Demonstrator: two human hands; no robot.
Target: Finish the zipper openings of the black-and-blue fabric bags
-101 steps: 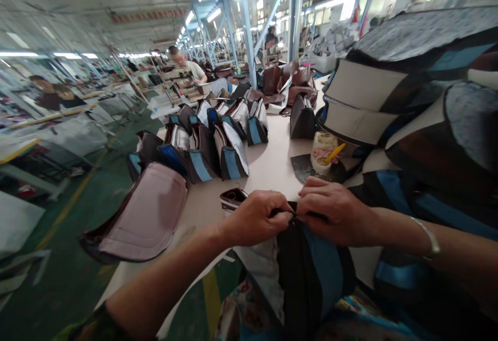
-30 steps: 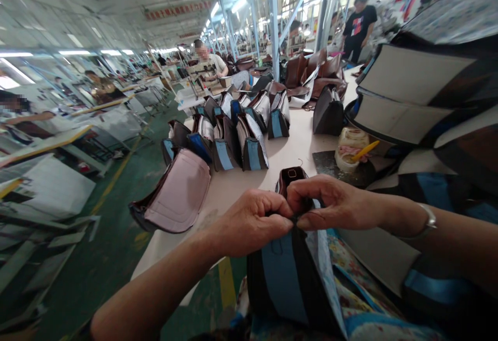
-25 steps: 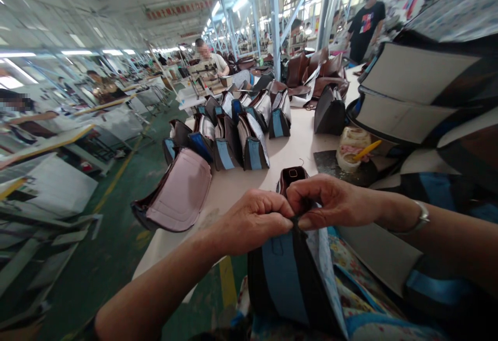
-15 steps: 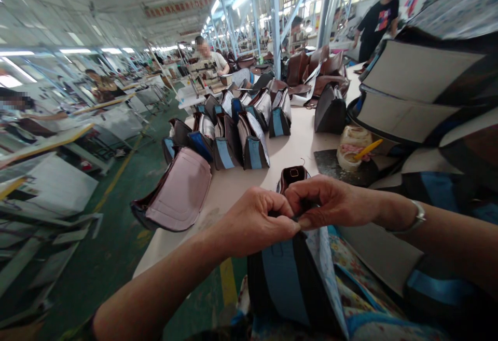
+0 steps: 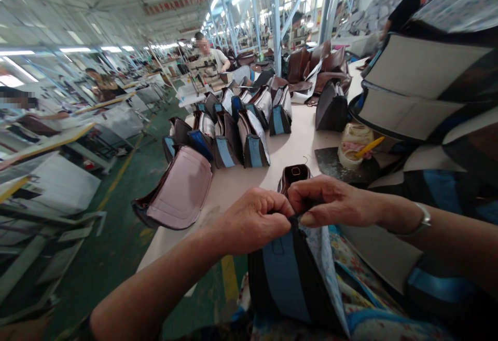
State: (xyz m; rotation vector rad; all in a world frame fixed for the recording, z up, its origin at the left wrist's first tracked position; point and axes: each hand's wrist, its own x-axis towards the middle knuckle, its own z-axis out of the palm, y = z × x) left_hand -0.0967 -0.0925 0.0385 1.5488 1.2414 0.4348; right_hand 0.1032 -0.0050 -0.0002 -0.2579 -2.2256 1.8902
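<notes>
The left hand (image 5: 254, 221) and right hand (image 5: 330, 203) have their fingers closed, pinching the top edge of an upright black-and-blue bag (image 5: 288, 278) at the desk's (image 5: 288, 144) near edge. A small brown pouch (image 5: 294, 173) lies just behind the knuckles. A pink-lined panel (image 5: 181, 190) overhangs on the left. Standing bags (image 5: 241, 133), a jar (image 5: 352, 144) and stacked panels (image 5: 420, 86) crowd beyond.

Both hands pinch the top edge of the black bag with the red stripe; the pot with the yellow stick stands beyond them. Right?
No: the head view shows a blue stripe on the bag, not red. The left hand and right hand pinch its top edge; the pot with the yellow stick stands beyond them.
</notes>
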